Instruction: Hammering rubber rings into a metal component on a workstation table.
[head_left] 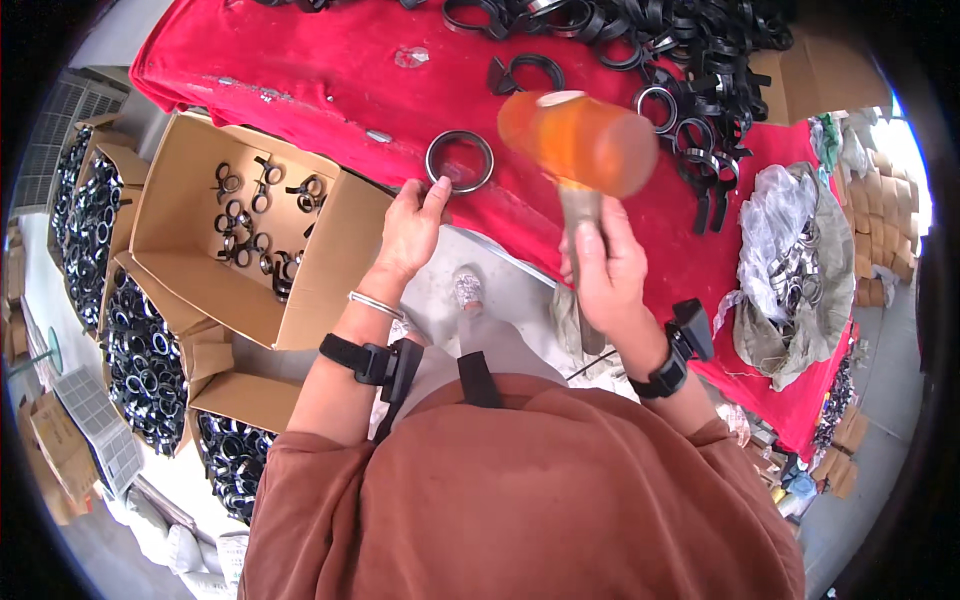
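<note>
A round metal ring with a dark outer edge [460, 135] rests on the red cloth of the table [310, 70], close to its near edge. My left hand [410, 232] pinches the ring's lower left rim between thumb and fingers. In my right hand [610, 270] is a mallet [580, 143], gripped by its handle. Its amber-orange head is raised to the right of the ring and looks blurred. Beyond the mallet, one black ring with a tab [535, 72] lies apart on the cloth.
Black clamp-like rings [690, 60] are heaped at the far right. A sack [830, 270] of metal rings sits at the table's right. To the left stands an open cardboard box [200, 290] with several rings inside, beside more boxes full of black rings [140, 350].
</note>
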